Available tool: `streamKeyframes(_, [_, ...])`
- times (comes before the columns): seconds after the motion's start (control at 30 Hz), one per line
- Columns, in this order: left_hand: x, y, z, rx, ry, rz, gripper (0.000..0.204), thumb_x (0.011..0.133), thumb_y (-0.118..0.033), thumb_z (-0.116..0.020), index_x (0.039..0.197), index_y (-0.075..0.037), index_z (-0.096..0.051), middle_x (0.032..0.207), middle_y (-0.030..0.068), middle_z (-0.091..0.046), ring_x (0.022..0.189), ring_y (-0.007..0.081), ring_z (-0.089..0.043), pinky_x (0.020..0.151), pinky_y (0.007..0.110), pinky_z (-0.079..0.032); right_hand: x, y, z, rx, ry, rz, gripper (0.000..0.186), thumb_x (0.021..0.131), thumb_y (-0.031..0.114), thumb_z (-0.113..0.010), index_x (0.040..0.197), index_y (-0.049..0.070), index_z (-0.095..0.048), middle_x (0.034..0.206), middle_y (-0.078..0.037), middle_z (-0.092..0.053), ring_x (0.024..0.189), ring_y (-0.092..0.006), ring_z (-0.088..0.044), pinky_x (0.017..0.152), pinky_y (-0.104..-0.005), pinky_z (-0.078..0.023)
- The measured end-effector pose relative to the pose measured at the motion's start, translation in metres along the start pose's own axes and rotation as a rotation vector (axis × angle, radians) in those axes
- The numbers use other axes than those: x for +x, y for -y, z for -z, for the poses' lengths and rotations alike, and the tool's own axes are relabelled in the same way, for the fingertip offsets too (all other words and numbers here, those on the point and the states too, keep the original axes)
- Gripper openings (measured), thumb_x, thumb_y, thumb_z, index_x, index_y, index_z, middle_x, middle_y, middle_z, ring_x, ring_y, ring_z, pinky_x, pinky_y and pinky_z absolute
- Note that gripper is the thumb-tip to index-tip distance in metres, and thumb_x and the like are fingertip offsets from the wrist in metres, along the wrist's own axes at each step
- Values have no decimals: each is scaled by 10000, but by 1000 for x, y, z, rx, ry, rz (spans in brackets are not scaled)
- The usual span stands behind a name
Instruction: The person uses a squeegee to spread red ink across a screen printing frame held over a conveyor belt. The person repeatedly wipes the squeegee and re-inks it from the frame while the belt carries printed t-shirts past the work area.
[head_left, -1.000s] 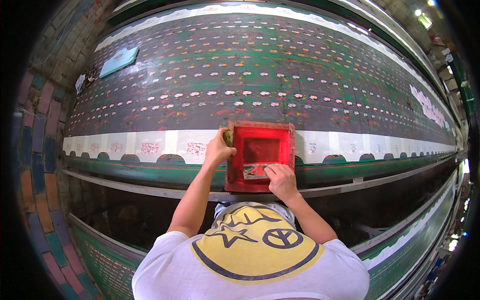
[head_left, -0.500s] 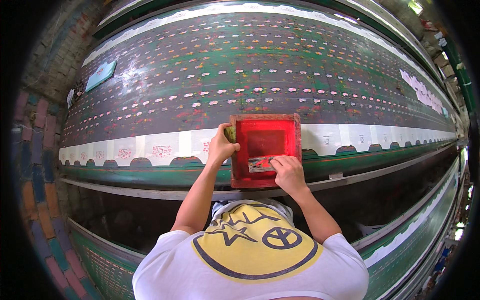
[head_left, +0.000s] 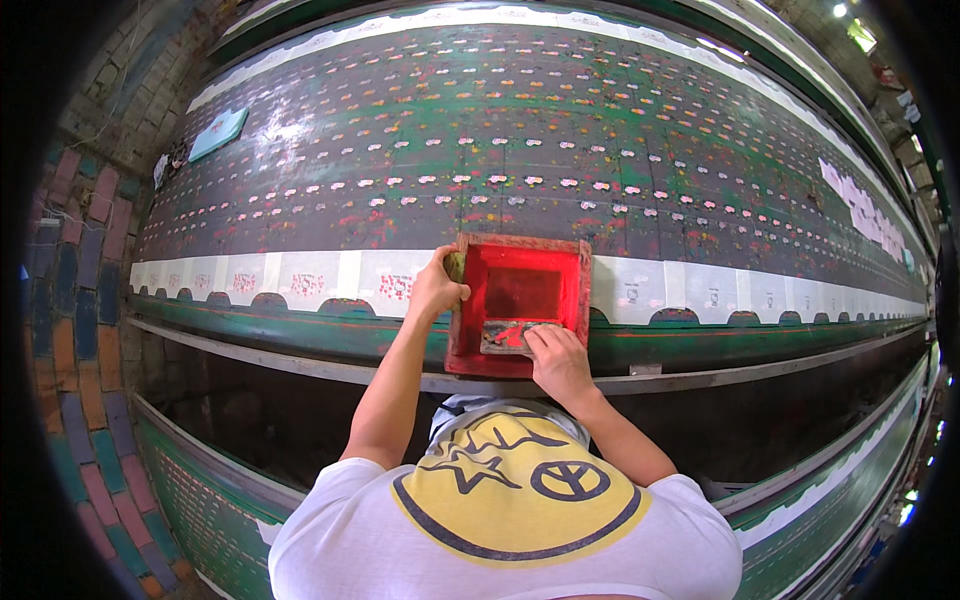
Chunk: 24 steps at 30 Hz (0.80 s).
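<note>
Across most of the view stretches a long, dark table (head_left: 330,225), its top stained green and red and crossed by rows of small pale marks. At the lower edge is the person's white shirt (head_left: 330,530), with a yellow panel and dark drawn shapes. Coloured paving bricks (head_left: 68,345) cover the ground at the far left. Along the table's near edge runs a white strip (head_left: 350,273) with scalloped cutouts; left of centre it carries red-patterned prints, right of centre small dark outlines. Over this strip, at the middle, sits an open red frame (head_left: 583,285) with a darker rectangular window. Pale pink pieces (head_left: 868,225) lie at the table's right end, a light blue stack (head_left: 219,133) at its upper left. Of the two hands, the left hand (head_left: 437,288) is closed around the frame's left wall near the upper corner, against a greenish patch (head_left: 456,266). Inside the frame's near part, the right hand (head_left: 562,362) pinches the right end of a flat, red-smeared block (head_left: 503,338); its thumb is hidden.
</note>
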<state>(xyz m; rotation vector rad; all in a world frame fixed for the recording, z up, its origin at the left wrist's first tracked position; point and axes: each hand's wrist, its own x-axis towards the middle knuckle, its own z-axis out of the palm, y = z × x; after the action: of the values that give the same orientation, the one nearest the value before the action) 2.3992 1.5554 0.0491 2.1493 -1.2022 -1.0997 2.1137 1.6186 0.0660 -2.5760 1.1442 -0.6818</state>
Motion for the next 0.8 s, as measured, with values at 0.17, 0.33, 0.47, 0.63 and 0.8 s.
streamKeyframes(0.17, [-3,-8,0,54,5,2,916,622,-164,-854,1491,-175,-567,1185,204,-777,1116,392,-750,962,450,-584,3,-4,1,34,11,-41,202,850,55,-658,1041,36,-723,1086,-107,-743,1060,-295,-705,950,-423,-549])
streamKeyframes(0.33, [2,-3,-2,36,13,-3,917,621,-168,-859,1490,-170,-566,1172,204,-778,1101,391,-755,952,450,-589,3,-2,4,47,-18,-46,191,838,56,-658,1018,34,-720,1082,-109,-744,1051,-303,-707,942,-428,-552])
streamKeyframes(0.47, [1,1,-3,62,-4,-32,920,627,-154,-856,1497,-160,-557,1153,201,-777,1077,383,-758,930,447,-593,-10,9,18,61,4,-34,198,828,61,-656,1016,33,-711,1073,-108,-738,1044,-301,-706,937,-430,-549])
streamKeyframes(0.63, [0,-1,1,55,27,-13,921,647,-134,-848,1514,-157,-539,1131,198,-771,1068,378,-751,927,447,-583,-14,5,-2,-26,-49,35,191,832,63,-642,1012,40,-700,1064,-100,-724,1029,-292,-701,913,-420,-543])
streamKeyframes(0.8, [2,-3,0,82,33,-20,938,627,-183,-868,1503,-171,-535,1185,226,-771,1136,427,-738,975,478,-582,40,-36,-25,-93,-154,67,178,842,66,-638,1006,50,-705,1056,-102,-720,1018,-290,-699,887,-420,-540])
